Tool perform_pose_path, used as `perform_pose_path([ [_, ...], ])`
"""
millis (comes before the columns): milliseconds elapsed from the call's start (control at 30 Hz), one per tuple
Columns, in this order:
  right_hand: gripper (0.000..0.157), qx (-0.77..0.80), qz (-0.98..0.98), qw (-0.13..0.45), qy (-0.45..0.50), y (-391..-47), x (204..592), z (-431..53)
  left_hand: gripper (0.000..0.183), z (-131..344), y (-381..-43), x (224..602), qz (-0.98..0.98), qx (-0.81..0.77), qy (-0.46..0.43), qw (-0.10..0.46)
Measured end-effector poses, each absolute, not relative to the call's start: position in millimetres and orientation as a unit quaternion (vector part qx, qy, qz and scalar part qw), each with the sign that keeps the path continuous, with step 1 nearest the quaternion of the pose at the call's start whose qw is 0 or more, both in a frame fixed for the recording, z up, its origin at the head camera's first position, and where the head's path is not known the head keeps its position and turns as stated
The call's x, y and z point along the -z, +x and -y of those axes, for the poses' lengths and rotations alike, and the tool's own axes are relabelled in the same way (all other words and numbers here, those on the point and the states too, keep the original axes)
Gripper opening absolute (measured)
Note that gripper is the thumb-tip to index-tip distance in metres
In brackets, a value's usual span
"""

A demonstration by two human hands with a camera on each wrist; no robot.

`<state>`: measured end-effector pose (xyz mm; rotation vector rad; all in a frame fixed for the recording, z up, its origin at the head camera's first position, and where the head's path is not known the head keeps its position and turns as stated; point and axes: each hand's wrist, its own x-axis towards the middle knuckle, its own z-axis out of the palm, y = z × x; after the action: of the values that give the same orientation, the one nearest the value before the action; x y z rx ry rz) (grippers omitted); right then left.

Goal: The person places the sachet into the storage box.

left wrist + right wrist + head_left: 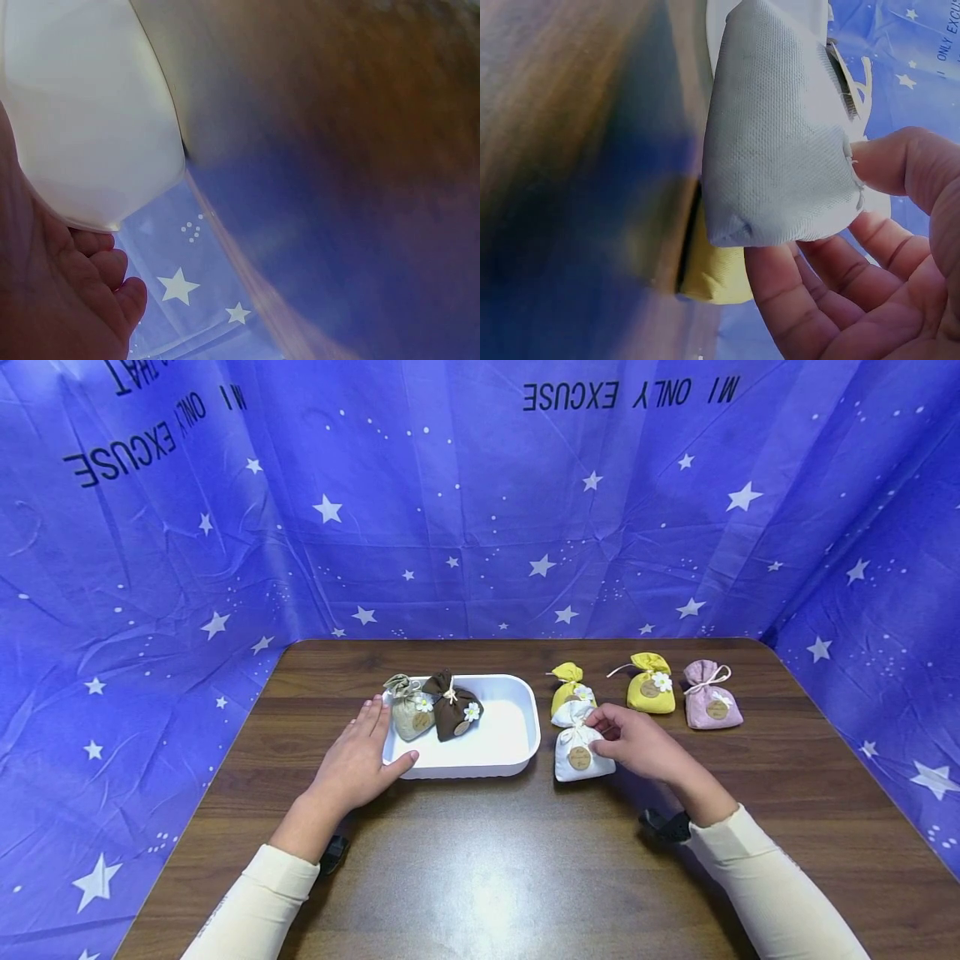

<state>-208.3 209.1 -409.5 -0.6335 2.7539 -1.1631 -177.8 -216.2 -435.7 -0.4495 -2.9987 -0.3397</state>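
- A blue curtain point(450, 510) printed with white stars and black lettering hangs around the far side and both flanks.
- A brown wood-grain table point(480, 860) carries everything else.
- A white rectangular tray point(504, 727) sits left of the white pouch.
- The left hand point(358, 762) rests against the tray's left side, fingers extended, thumb at the near edge, gripping nothing.
- The right hand point(639, 743) pinches a white cloth pouch point(568, 745) between thumb and fingers, just right of the tray; whether its base touches the table is unclear.
- Inside the tray's left half lean a beige cloth pouch point(409, 720) and a dark brown cloth pouch point(448, 714).
- Behind the white pouch stands a yellow cloth pouch point(562, 693), partly hidden; farther right are another yellow pouch point(643, 701) and a pink cloth pouch point(703, 700).
- A round tan tag point(580, 758) marks the white pouch.
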Motion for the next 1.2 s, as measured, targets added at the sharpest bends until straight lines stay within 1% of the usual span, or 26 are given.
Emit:
perform_pose_path([
  [267, 0.021, 0.394, -0.895, 0.041, -0.204, -212, 397, -209, 0.097, 217, -178, 436, 0.982, 0.109, -0.147, 0.036],
  [567, 0.021, 0.399, -0.891, 0.03, -0.213, -222, 384, -203, 0.097, 217, -178, 436, 0.982, 0.11, -0.149, 0.041],
  [833, 0.022, 0.393, -0.893, 0.019, -0.219, -228, 372, -190, 0.097, 217, -178, 436, 0.981, 0.108, -0.152, 0.048],
  [1200, 0.022, 0.395, -0.89, 0.02, -0.228, -244, 359, -172, 0.096, 216, -178, 436, 0.98, 0.111, -0.154, 0.053],
])
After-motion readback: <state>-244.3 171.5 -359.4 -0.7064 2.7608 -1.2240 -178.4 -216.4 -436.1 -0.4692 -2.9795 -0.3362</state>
